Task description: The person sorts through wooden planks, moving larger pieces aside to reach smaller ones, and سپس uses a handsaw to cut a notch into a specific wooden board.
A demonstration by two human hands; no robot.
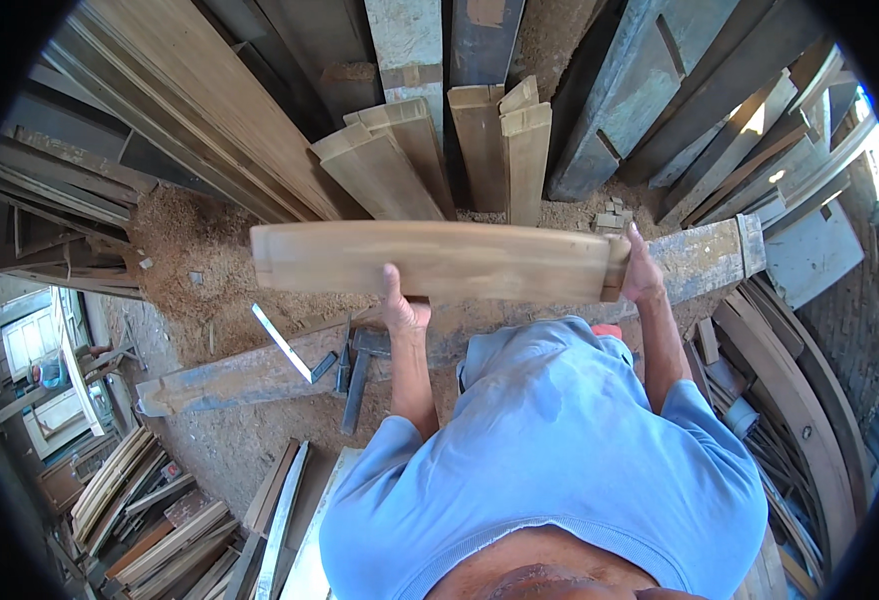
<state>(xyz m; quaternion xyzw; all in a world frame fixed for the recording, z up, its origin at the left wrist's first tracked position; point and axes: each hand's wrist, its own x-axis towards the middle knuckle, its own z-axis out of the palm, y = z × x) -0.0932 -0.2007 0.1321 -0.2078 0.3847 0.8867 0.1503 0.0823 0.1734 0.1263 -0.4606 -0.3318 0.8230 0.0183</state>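
A light brown wooden board [459,262] is held up in front of me, lying crosswise and slightly blurred. My left hand [406,312] grips its near edge left of the middle, thumb up on the face and fingers hidden beneath. At the board's right end my right hand [643,268] is closed, thumb pointing up. Below the board, a long worn beam [219,382] lies across in front of my body. On it rest a try square [289,343] with a pale blade, a dark narrow pointed tool [343,356] and a hammer [357,385].
Planks [199,90] and thick timbers [644,90] lean upright beyond the beam. Sawdust and shavings [194,265] cover the ground there. Stacked wood strips [174,540] lie at the lower left, curved wooden pieces [794,390] at the right. Small wood blocks [614,215] sit near the timbers.
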